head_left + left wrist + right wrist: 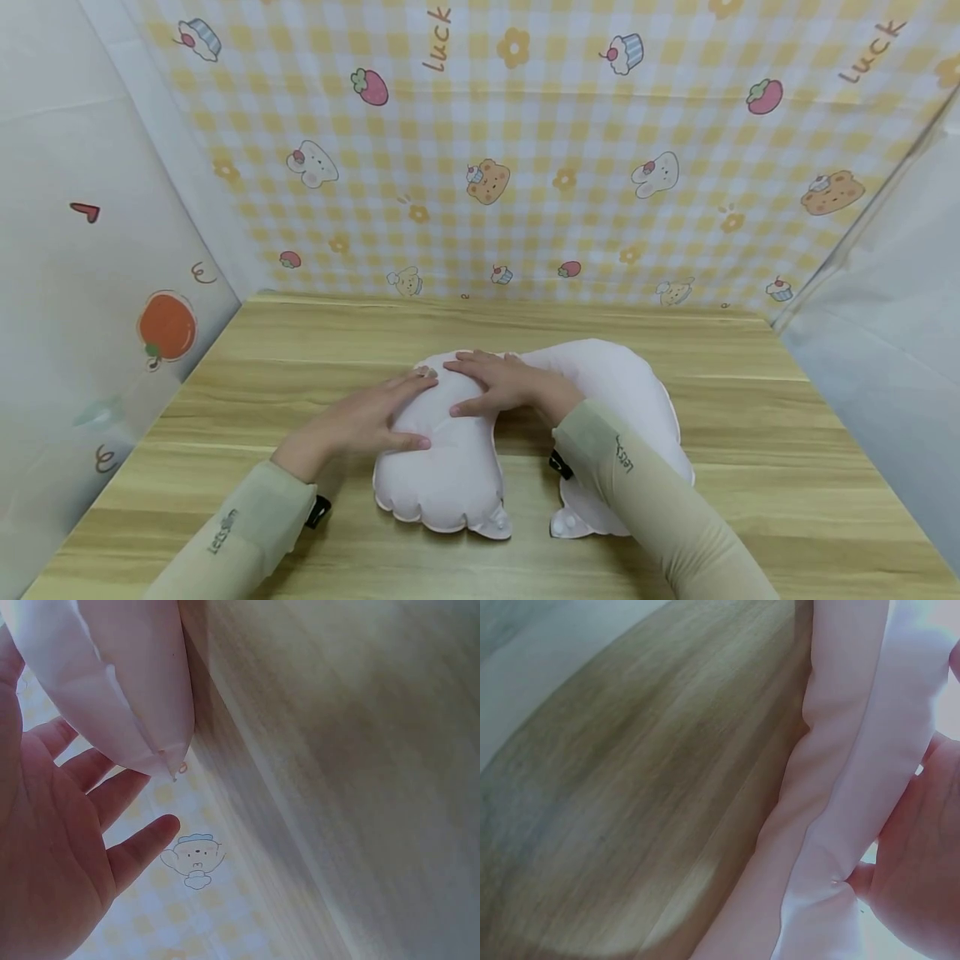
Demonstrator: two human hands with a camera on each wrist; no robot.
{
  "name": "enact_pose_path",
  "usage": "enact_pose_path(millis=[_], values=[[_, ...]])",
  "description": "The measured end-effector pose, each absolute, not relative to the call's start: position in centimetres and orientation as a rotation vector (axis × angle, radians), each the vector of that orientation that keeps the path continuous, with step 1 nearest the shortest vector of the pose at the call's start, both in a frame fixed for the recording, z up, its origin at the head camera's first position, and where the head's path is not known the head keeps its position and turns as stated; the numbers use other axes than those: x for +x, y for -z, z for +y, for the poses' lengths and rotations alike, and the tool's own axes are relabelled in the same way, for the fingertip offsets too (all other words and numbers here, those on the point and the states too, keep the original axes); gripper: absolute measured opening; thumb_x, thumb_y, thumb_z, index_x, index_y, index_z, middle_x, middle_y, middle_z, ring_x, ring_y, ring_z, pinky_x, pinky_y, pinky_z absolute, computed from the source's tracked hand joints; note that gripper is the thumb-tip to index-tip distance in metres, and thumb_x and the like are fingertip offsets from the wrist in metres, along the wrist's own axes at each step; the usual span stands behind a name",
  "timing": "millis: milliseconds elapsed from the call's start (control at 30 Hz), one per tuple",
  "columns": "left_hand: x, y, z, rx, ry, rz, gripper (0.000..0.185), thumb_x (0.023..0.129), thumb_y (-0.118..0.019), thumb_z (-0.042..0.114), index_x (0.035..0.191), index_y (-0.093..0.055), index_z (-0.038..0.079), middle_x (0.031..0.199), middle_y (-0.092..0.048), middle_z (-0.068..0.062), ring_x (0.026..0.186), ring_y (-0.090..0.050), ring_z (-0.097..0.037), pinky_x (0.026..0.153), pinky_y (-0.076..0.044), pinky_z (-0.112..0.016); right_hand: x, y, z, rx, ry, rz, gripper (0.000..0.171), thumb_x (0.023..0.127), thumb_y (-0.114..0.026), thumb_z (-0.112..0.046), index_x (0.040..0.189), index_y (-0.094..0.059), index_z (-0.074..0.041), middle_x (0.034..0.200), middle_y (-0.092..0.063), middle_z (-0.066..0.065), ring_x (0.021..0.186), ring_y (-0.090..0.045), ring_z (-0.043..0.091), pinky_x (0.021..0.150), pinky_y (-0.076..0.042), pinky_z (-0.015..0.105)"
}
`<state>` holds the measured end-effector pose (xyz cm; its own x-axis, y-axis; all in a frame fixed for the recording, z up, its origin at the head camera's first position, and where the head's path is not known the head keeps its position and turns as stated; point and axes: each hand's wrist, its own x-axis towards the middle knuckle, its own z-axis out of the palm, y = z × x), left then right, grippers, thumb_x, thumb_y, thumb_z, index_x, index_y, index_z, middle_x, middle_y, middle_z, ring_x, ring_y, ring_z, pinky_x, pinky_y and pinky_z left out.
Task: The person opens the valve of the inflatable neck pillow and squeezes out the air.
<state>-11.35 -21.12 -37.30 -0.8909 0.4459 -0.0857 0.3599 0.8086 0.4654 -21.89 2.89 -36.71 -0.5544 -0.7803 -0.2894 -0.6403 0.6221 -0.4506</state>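
Observation:
A pale pink, inflated U-shaped neck pillow point(450, 479) lies on the table with its opening toward the person. Both of its ends carry a small snap tab, one on the left end point(495, 525) and one on the right end point(567, 525). Against the outer side of the pillow's left arm rests my left hand point(367, 421), fingers spread and fairly straight. My right hand point(502, 383) lies over the top inner part of that same arm, fingers extended. In the right wrist view, a seam runs along the pillow's side point(832, 787) beside the palm.
The pillow rests on a wood-grain table point(787, 467). Behind it hangs a yellow checked cloth point(555, 225) with cartoon prints. Pale sheets stand at the left point(67, 300) and right point(892, 275) sides. Each wrist wears a dark device, the left one point(318, 511) near the cuff.

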Motion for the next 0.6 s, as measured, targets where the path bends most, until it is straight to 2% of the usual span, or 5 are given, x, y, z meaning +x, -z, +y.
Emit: enact_pose_path(millis=[600], values=[[-11.38,37.35,-21.1,0.626,-0.684,2.765,0.086,0.087,-0.067,0.06,0.155,-0.035,0.017,0.163,-0.028,-0.013,0.151,-0.025,-0.038,0.114,-0.032,-0.062,-22.01,37.1,2.8,-1.124,0.362,2.381,0.076,0.091,-0.058,-0.061,0.157,-0.03,-0.032,0.167,-0.019,-0.003,0.156,-0.013,0.023,0.122,-0.007,0.064]])
